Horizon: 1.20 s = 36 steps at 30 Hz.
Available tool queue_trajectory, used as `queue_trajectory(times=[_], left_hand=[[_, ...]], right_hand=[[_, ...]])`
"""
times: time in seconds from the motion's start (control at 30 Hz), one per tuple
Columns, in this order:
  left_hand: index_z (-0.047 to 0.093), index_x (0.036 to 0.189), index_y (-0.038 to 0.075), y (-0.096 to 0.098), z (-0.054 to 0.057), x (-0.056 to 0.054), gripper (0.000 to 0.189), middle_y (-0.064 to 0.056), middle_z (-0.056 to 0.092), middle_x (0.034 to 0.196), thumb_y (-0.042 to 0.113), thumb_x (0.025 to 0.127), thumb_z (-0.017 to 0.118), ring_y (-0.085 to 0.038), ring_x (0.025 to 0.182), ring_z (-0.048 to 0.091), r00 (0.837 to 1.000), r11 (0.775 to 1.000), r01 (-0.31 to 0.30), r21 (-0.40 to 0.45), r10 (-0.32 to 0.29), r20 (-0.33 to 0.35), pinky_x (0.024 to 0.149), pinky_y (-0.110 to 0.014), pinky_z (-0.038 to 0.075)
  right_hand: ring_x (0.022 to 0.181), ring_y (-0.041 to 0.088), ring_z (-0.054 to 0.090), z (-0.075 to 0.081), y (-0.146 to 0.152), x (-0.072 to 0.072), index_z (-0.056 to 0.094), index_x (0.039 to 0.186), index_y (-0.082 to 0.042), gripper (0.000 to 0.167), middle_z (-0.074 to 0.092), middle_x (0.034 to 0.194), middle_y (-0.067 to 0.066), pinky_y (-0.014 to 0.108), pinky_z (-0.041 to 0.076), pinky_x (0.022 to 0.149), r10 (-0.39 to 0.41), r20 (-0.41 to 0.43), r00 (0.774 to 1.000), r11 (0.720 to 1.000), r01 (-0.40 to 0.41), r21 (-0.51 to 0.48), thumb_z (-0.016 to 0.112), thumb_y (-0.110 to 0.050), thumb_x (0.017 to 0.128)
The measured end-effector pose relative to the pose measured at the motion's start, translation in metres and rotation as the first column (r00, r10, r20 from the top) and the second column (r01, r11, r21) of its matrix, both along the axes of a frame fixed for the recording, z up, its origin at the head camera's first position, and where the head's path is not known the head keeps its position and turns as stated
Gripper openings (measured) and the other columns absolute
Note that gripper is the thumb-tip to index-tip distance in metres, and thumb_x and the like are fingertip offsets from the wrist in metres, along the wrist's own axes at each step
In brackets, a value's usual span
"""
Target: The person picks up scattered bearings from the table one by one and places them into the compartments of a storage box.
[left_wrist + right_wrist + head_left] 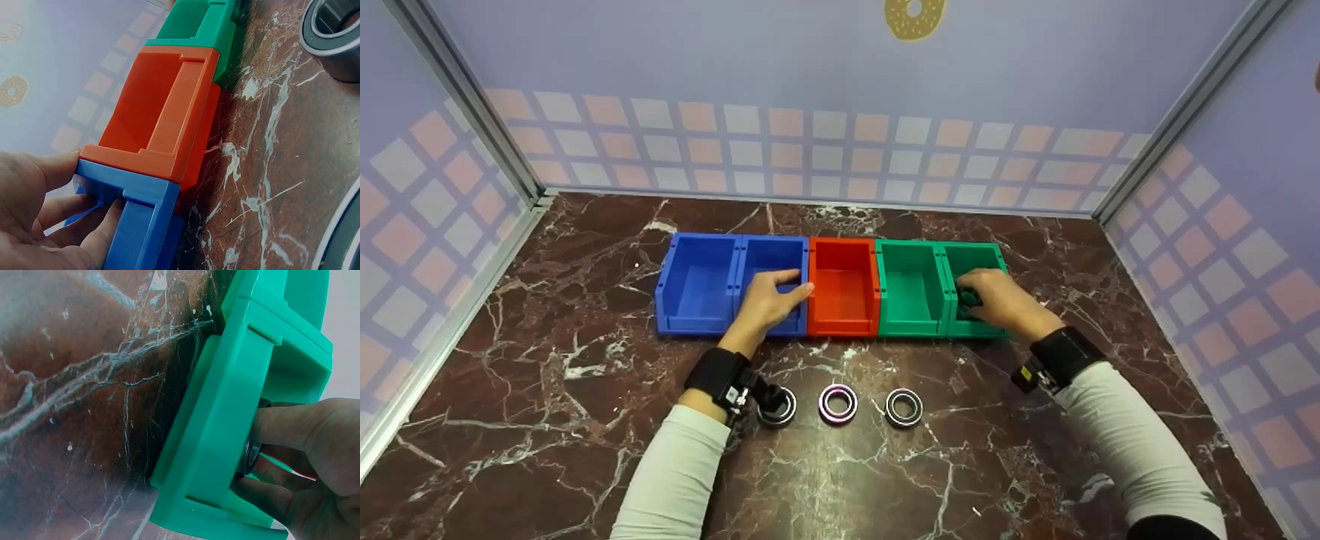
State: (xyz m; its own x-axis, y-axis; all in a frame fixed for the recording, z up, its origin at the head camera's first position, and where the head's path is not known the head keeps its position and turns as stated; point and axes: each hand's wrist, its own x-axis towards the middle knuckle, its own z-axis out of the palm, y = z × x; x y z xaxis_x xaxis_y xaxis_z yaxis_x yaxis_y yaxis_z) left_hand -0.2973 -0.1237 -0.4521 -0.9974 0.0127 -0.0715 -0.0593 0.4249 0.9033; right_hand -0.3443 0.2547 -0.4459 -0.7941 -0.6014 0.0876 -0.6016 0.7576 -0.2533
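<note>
My right hand point(997, 296) reaches into the rightmost green bin point(975, 255) and pinches a dark ring-shaped bearing point(251, 453) between thumb and fingers. In the right wrist view the bearing is low inside the bin, partly hidden by its front lip and the fingers. My left hand point(769, 300) rests at the right-hand blue bin point(152, 191). Its thumb touches the rim beside the red bin point(842, 289), and its loosely bent fingers reach inside the blue bin with no loose item visible in them.
Another blue bin point(697, 326) and another green bin point(913, 326) complete the joined row. In front lie three bearings: one partly behind the left wrist camera point(787, 409), a purple-edged one point(838, 418) and a black one point(904, 423). Patterned walls enclose the marbled table point(547, 450).
</note>
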Motion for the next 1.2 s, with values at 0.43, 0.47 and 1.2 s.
queue_trajectory(times=[0.43, 0.47, 1.2], left_hand=[[0.052, 0.141, 0.000, -0.0001, 0.0009, -0.0008, 0.056, -0.019, 0.047, 0.150, 0.026, 0.094, 0.068, -0.033, 0.144, 0.039, 1.000, 1.000, -0.003, -0.003, 0.003, 0.027, 0.122, -0.043, 0.030], [0.051, 0.141, 0.000, -0.0002, 0.0008, -0.0009, 0.056, -0.019, 0.047, 0.150, 0.025, 0.094, 0.068, -0.033, 0.144, 0.039, 1.000, 1.000, -0.002, -0.002, 0.002, 0.027, 0.122, -0.043, 0.030], [0.053, 0.140, 0.000, -0.0007, -0.0019, -0.0015, 0.055, -0.019, 0.049, 0.149, 0.025, 0.093, 0.068, -0.034, 0.144, 0.040, 1.000, 1.000, -0.003, -0.007, 0.003, 0.016, 0.122, -0.042, 0.031]], right_hand=[[0.095, 0.035, 0.065, -0.0054, -0.0019, -0.0016, 0.067, 0.098, -0.004, 0.022, 0.069, 0.100, 0.021, 0.045, 0.051, 0.077, -0.010, 0.020, 1.000, 1.000, 0.010, -0.002, 0.073, 0.008, 0.080], [0.095, 0.035, 0.065, -0.0054, -0.0021, -0.0015, 0.067, 0.098, -0.004, 0.021, 0.069, 0.100, 0.021, 0.045, 0.052, 0.077, -0.011, 0.024, 1.000, 1.000, 0.011, -0.003, 0.073, 0.007, 0.080], [0.089, 0.039, 0.067, -0.0087, -0.0060, -0.0051, 0.065, 0.089, -0.002, 0.021, 0.069, 0.089, 0.021, 0.050, 0.054, 0.075, -0.004, -0.022, 1.000, 0.999, 0.004, 0.036, 0.069, 0.012, 0.074]])
